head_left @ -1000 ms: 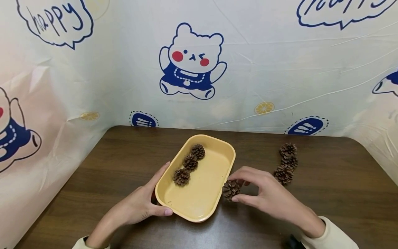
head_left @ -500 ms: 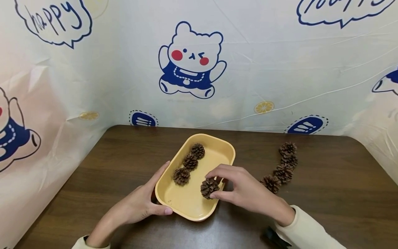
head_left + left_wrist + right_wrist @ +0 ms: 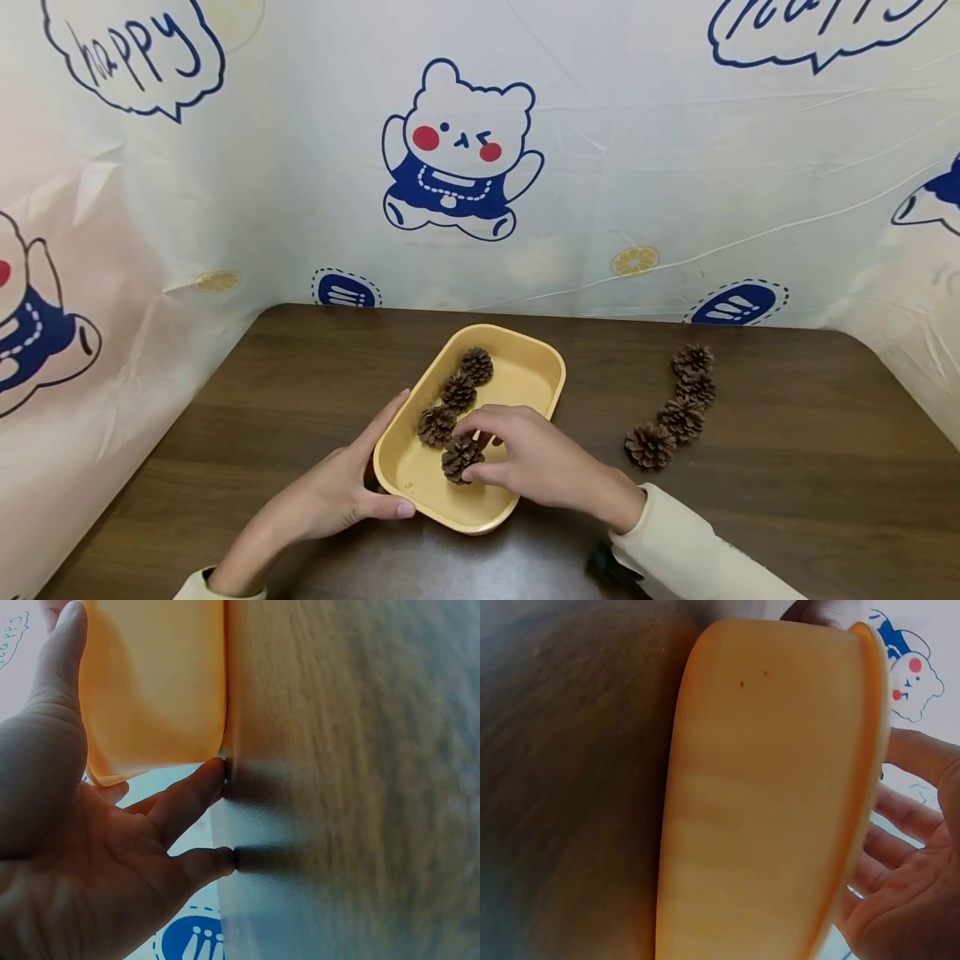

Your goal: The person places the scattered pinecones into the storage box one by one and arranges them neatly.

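In the head view, my right hand (image 3: 536,458) pinches a brown pine cone (image 3: 460,460) between thumb and fingers, over the near half of a yellow tray (image 3: 517,379). Three other pine cones (image 3: 458,392) lie in a slanting row along the tray's left wall. My left hand (image 3: 337,483) holds the tray at its near left corner, thumb at the near rim and fingers along the left side. The left wrist view has this hand (image 3: 112,847) with some fingertips down at the tabletop. Seen from the right wrist, the tray wall (image 3: 765,787) hides the held cone.
Several pine cones (image 3: 682,417) form a curved line on the dark wooden table (image 3: 787,433), right of the tray. A cloth with printed cartoon bears (image 3: 461,150) hangs behind the table and along its sides. Something black (image 3: 613,567) shows beneath the right sleeve (image 3: 697,542).
My right hand has carried the pine cone leftward from beside the tray, across its right rim, to near the cones inside. The left hand and the tray stay in place.
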Demonstrator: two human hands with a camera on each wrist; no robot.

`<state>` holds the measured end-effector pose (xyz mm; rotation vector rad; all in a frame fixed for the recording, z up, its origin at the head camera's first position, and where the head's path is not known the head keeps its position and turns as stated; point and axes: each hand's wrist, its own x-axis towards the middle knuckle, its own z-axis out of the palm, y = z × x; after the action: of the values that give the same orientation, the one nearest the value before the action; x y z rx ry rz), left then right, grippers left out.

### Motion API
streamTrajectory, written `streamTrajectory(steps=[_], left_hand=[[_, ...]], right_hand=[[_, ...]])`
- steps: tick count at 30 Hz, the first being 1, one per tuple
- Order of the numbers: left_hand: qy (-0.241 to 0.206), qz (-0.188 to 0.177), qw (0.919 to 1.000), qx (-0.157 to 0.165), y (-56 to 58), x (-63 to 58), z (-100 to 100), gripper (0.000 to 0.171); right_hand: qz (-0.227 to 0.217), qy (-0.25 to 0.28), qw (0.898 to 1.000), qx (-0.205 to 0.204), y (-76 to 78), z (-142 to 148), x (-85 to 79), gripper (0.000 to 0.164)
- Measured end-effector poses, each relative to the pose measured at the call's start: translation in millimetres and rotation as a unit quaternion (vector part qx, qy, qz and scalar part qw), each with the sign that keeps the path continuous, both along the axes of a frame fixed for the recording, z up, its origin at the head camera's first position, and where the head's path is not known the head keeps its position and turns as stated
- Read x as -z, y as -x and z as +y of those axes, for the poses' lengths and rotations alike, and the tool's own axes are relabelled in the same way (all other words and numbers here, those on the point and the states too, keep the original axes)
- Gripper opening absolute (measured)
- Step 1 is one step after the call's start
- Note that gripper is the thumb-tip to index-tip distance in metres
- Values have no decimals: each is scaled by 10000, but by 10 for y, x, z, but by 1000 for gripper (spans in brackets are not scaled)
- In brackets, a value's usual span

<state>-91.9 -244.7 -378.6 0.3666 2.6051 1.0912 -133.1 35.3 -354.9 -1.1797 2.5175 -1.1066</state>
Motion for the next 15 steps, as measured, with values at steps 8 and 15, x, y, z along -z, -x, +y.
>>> streamTrajectory(steps=[8,15], left_hand=[[-5,-101,9999,-25,-2,-5,-8,128],[-55,-32,10000,52,-5,1,-6,127]], right_hand=[[-235,-385,9990,-37,16,-205,46,29],[-256,-533,9982,-51,25,-312,27,30]])
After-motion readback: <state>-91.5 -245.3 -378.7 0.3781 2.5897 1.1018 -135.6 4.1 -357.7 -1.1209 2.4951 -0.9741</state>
